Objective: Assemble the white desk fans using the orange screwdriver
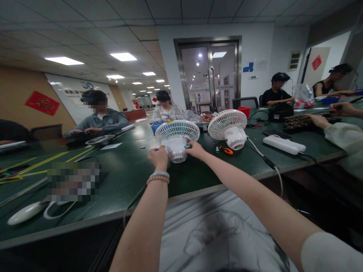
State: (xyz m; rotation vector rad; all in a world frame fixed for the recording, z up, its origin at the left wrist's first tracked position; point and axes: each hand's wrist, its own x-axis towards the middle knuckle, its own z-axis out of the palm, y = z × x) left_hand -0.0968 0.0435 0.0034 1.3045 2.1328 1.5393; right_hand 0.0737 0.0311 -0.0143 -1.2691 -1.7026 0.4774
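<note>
Room [167,51] with lit ceiling panels [64,61]; dark green table [124,166]. Near the table's front edge, white fan [177,141]: round slatted grille [177,130] facing away, vented housing [178,154] nearer, axis running across the table. Left hand [159,156] at the housing's left side, grip indeterminable; right hand [195,150] pinching a small teal piece [187,146] at its right.

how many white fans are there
2. The first fan is between the left hand and right hand; the second fan is on the table to its right, by an orange tool. Others may be hidden.
</note>
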